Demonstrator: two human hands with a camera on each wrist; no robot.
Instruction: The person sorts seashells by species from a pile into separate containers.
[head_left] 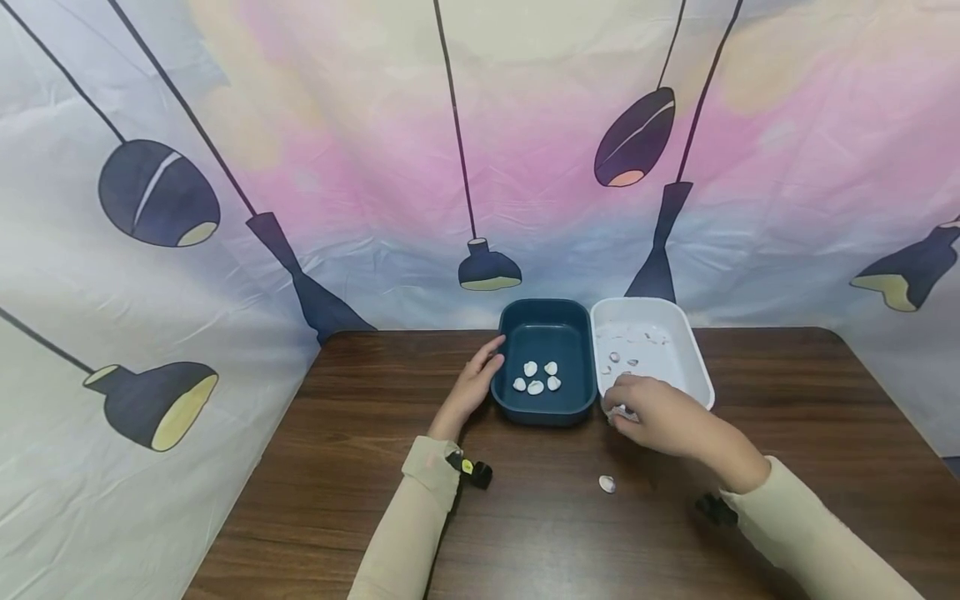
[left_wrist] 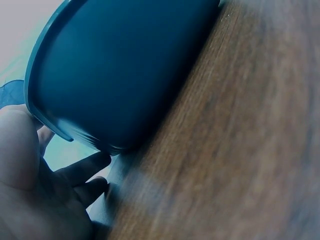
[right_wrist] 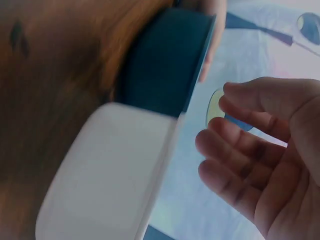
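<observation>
A dark teal box (head_left: 543, 333) stands at the back of the table with several white shells (head_left: 535, 387) on its floor. My left hand (head_left: 474, 379) rests against its left side, fingers relaxed, as the left wrist view also shows near the box's outer wall (left_wrist: 115, 75). Right beside it is a white tray (head_left: 693, 358) holding several small shells (head_left: 615, 357). My right hand (head_left: 660, 417) is over the tray's front left corner. In the right wrist view its fingers (right_wrist: 225, 182) are loosely bent above the tray's rim, and no object shows between them.
One loose shell (head_left: 607, 484) lies on the brown wooden table (head_left: 547, 533) in front of the containers. Behind the table's back edge hangs a cloth (head_left: 360, 167) printed with lamps. A dark strap device (head_left: 472, 471) sits at the left wrist.
</observation>
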